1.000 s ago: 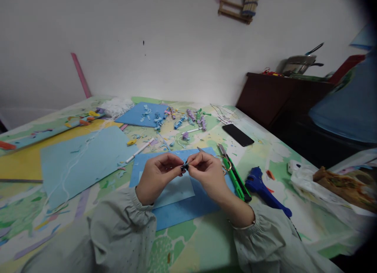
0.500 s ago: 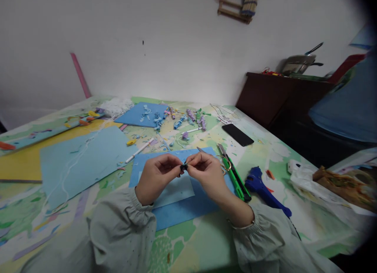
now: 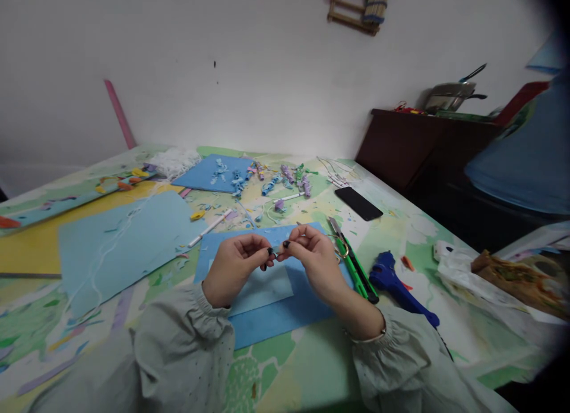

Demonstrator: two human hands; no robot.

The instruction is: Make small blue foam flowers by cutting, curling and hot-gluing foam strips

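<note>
Between the fingertips of both hands is a small pale blue piece (image 3: 276, 249), mostly covered by the fingers. My left hand (image 3: 238, 266) pinches it from the left, and my right hand (image 3: 315, 261) pinches it from the right, thumb and index finger together. Both hands are over a blue foam sheet (image 3: 285, 318) with a smaller light blue sheet (image 3: 267, 291) lying on it. Just right of my right hand lie gold-handled scissors (image 3: 342, 247), partly hidden, and a green utility knife (image 3: 356, 270).
A blue glue gun (image 3: 394, 282) and wrapped food (image 3: 519, 282) lie to the right. Farther back are a black phone (image 3: 358, 203), small curled foam pieces (image 3: 271, 184) and a white stick (image 3: 210, 228). A large light blue sheet (image 3: 133, 241) lies left, above a yellow one (image 3: 29, 247).
The fingertips have shifted slightly apart, and a pale blue bit now shows between them. My right thumb has rolled, with its dark nail now in view.
</note>
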